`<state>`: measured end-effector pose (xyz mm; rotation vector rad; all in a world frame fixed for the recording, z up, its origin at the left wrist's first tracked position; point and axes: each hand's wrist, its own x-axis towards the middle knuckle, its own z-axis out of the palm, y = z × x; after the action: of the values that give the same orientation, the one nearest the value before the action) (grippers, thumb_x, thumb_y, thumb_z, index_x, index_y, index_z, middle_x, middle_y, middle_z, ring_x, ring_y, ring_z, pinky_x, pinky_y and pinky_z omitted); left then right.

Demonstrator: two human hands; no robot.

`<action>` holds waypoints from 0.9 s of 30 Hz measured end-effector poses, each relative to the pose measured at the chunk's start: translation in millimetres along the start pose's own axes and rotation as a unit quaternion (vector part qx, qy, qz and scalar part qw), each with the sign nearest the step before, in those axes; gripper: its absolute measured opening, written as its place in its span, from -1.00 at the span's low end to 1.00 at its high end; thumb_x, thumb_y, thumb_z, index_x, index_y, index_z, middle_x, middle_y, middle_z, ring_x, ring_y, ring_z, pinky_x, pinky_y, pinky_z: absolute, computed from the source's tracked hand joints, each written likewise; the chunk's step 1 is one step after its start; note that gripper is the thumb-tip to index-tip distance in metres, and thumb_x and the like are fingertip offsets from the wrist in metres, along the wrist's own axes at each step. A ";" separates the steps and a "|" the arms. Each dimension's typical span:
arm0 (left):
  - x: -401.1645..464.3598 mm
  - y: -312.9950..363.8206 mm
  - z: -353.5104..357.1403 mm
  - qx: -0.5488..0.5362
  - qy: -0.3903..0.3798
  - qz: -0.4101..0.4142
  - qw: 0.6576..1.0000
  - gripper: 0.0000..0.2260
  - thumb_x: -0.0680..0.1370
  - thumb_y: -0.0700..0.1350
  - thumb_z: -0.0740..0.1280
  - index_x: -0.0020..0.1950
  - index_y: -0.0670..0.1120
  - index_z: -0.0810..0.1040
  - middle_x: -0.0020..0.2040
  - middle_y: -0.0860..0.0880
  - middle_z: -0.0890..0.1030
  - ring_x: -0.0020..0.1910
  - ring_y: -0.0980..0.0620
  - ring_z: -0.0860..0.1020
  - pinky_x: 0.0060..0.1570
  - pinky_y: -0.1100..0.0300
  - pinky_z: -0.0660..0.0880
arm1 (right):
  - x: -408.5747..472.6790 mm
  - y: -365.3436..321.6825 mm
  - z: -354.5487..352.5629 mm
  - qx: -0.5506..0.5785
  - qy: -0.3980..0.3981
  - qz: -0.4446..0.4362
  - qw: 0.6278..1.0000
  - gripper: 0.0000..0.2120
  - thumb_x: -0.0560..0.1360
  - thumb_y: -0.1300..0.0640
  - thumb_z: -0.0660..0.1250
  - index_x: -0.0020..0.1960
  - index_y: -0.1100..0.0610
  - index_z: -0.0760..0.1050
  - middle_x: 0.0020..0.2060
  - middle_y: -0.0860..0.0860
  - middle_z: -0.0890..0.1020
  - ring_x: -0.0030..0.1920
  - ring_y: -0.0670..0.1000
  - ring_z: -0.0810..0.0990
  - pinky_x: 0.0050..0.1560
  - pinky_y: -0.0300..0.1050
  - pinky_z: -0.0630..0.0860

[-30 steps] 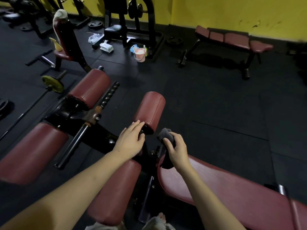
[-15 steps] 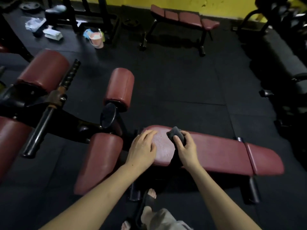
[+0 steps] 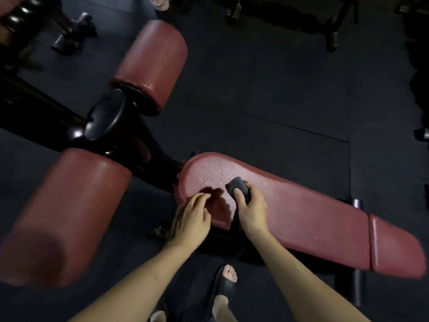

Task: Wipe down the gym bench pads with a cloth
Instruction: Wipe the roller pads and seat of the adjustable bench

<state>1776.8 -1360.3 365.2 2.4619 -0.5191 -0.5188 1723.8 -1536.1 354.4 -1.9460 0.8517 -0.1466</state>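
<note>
A long maroon bench pad point(image 3: 301, 212) runs from the centre toward the lower right, with a patch of droplets point(image 3: 216, 177) near its rounded left end. My right hand point(image 3: 251, 211) grips a small dark grey cloth point(image 3: 236, 185) and presses it onto the pad beside the droplets. My left hand point(image 3: 192, 219) rests on the pad's near left edge with fingers loosely bent, holding nothing. Two maroon roller pads stand to the left: one far point(image 3: 151, 63), one near point(image 3: 65, 214).
A black steel frame point(image 3: 109, 126) joins the rollers to the bench. My feet in black slides point(image 3: 222, 289) stand on the dark rubber floor point(image 3: 267, 94) below the pad. Another bench's legs point(image 3: 334, 31) show at the top right. A second pad section point(image 3: 394, 247) continues at the right.
The view has dropped closer over the bench. My right hand has set the cloth down on the wet patch, and my left hand has slid back to the pad's near edge.
</note>
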 end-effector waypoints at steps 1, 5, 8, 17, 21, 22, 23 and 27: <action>7.4 -4.5 11.6 0.011 0.017 0.003 1.000 -0.57 0.56 -0.22 0.31 0.43 -0.02 0.49 0.43 0.02 0.51 0.38 -0.05 0.50 0.40 0.01 0.43 | 11.5 8.1 1.4 -0.006 0.000 -0.006 1.000 -0.82 0.63 -0.04 0.32 0.23 -0.10 0.51 0.12 -0.13 0.60 0.14 -0.09 0.55 0.21 -0.03 0.51; 30.6 -27.1 40.2 0.034 0.099 0.004 0.995 -0.53 0.48 -0.32 0.38 0.39 -0.10 0.54 0.43 -0.07 0.50 0.40 -0.11 0.49 0.40 -0.05 0.43 | 56.5 26.7 13.0 -0.008 0.014 -0.025 1.000 -0.80 0.65 -0.10 0.27 0.22 -0.07 0.50 0.11 -0.15 0.58 0.13 -0.11 0.54 0.18 -0.04 0.53; 36.8 -41.0 43.3 0.033 0.129 -0.030 0.991 -0.54 0.53 -0.30 0.32 0.42 -0.04 0.51 0.49 0.01 0.42 0.45 -0.04 0.42 0.44 -0.03 0.39 | 83.7 31.9 34.5 -0.023 0.021 -0.053 0.998 -0.74 0.65 -0.10 0.27 0.27 -0.01 0.48 0.18 -0.09 0.52 0.21 -0.05 0.49 0.25 -0.05 0.49; 37.2 -60.7 36.4 -0.004 0.157 -0.068 0.985 -0.56 0.59 -0.26 0.25 0.46 -0.02 0.45 0.51 0.07 0.37 0.37 0.03 0.45 0.39 0.04 0.42 | 90.9 62.6 57.8 -0.179 -0.005 -0.181 0.967 -0.46 0.66 -0.13 0.23 0.54 0.12 0.34 0.50 0.06 0.35 0.49 0.08 0.32 0.49 0.04 0.36; 42.3 -68.0 28.9 -0.016 0.146 -0.061 0.987 -0.56 0.59 -0.26 0.24 0.46 -0.01 0.45 0.53 0.12 0.36 0.34 0.05 0.48 0.32 0.09 0.43 | 69.1 58.1 75.4 -0.126 0.013 -0.138 0.982 -0.53 0.65 -0.04 0.29 0.49 0.12 0.39 0.33 0.03 0.48 0.34 0.03 0.43 0.39 0.04 0.44; 42.6 -69.7 29.1 -0.019 0.143 -0.062 0.988 -0.56 0.59 -0.26 0.24 0.46 0.00 0.44 0.53 0.13 0.36 0.36 0.05 0.47 0.34 0.08 0.44 | 61.8 57.0 81.0 -0.128 0.026 -0.138 0.982 -0.56 0.64 -0.02 0.30 0.47 0.12 0.42 0.29 0.02 0.51 0.30 0.02 0.45 0.35 0.03 0.45; 42.4 -70.9 29.6 -0.023 0.139 -0.063 0.988 -0.55 0.59 -0.26 0.23 0.47 0.00 0.44 0.53 0.12 0.37 0.39 0.05 0.46 0.36 0.06 0.44 | 54.3 56.0 85.2 -0.133 0.034 -0.142 0.980 -0.58 0.64 -0.01 0.32 0.44 0.13 0.44 0.26 0.02 0.54 0.26 0.01 0.47 0.32 0.02 0.46; 38.9 -72.3 28.2 -0.053 0.128 -0.065 0.988 -0.54 0.59 -0.26 0.21 0.48 0.01 0.42 0.55 0.12 0.38 0.47 0.07 0.41 0.40 0.01 0.45 | 29.1 58.7 92.8 -0.183 0.000 -0.224 0.957 -0.58 0.54 0.15 0.43 0.37 0.16 0.50 0.23 0.03 0.58 0.21 0.05 0.50 0.29 -0.02 0.45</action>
<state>1814.5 -1335.6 291.1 2.4218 -0.2226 -0.2654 1756.7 -1502.8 250.9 -2.4684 0.4412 -0.2707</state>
